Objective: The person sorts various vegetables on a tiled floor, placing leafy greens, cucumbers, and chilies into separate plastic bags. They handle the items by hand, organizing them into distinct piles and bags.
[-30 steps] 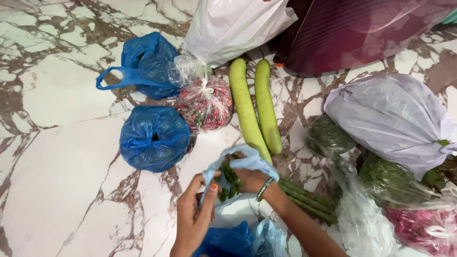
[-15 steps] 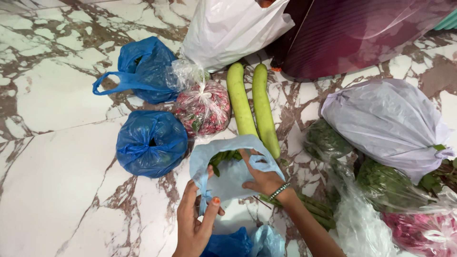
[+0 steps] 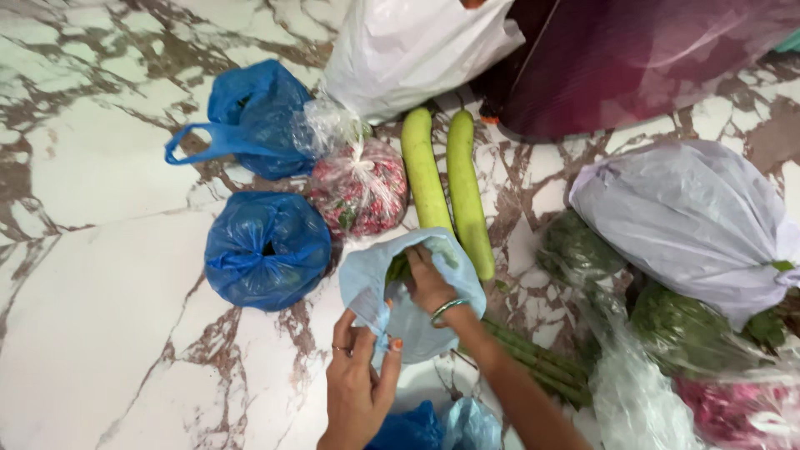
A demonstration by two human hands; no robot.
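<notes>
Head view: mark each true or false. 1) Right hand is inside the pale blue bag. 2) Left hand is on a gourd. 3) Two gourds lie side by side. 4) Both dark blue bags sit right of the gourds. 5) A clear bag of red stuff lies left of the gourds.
1) True: the right hand reaches into the pale blue bag.
2) False: the left hand pinches the bag's edge.
3) True: two gourds lie side by side.
4) False: both dark blue bags sit to their left.
5) True: the clear bag lies left of them.
</notes>
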